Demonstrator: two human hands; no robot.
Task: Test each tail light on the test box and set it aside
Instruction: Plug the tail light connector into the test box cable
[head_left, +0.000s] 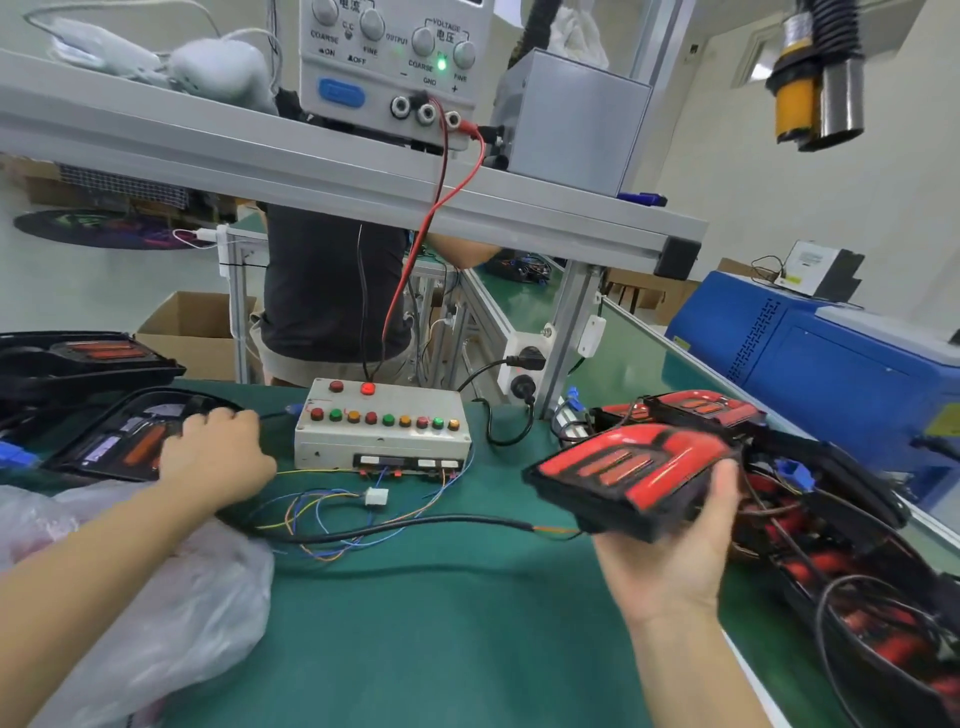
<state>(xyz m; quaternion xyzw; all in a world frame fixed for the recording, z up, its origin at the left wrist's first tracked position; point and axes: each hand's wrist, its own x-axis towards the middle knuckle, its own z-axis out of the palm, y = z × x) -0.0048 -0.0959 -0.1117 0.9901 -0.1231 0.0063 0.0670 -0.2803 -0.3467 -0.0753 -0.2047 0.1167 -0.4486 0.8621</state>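
Green matting covers the bench (441, 623), and a grey shelf rail crosses above it carrying a power supply (395, 57) whose red and black leads drop to the test box (382, 434). That white box sits at the middle back of the bench, with a row of red, green and amber lamps along its top and loose coloured wires (332, 519) spilling from its front edge. The right hand (680, 551) holds a red tail light (631, 475) up off the bench, right of the box, palm under it and thumb curled over its near end; this grip is closed round the housing. A black cable (415, 527) runs from that light back across the matting. The left hand (218, 452) rests on a dark tail light (130, 436) lying flat left of the box; its fingers bend over the light, but whether they clasp it cannot be told. More red lights lie piled at the right edge (841, 545). A clear plastic bag (171, 613) lies under the left forearm.
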